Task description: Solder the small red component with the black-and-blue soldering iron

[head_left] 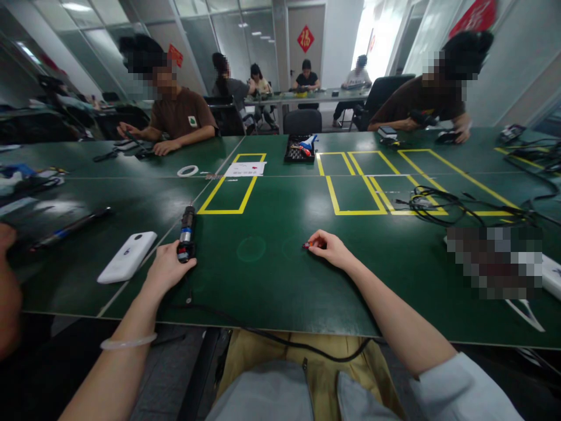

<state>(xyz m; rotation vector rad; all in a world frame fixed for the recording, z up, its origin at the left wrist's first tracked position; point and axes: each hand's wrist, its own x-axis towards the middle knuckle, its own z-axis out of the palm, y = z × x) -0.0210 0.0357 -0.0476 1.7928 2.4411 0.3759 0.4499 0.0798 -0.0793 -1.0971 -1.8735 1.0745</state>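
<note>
I've got the left hand (169, 266) at centre-left, fingers and thumb part-curled round the lower end of a black-and-silver cylinder with a blue band (187, 227); can't tell if it's lifted off the smooth dark-green tabletop (280, 286). Right hand (329, 248), just right of centre: thumb and fingertips closed in a pinch on a tiny red-and-dark piece (306, 246), its end poking out toward the left of frame. Can't tell if that piece touches the surface. My take: light pinch, well back from the exposed end, so the end isn't covered; firm thumb-opposed hold on the cylinder, since a round body would probably roll on a surface that slick. Middle section looks like metal, the ends like dark plastic. Small piece looks rigid, too small for me to read its shape. Further left, a glossy white slab with rounded corners (126, 257), looks like hard plastic. Limp black rubbery-looking cable (284, 340) sags along lower centre; I'd mind it for snags. Straight-edged yellow tape rectangle (221, 213) above the cylinder.
</note>
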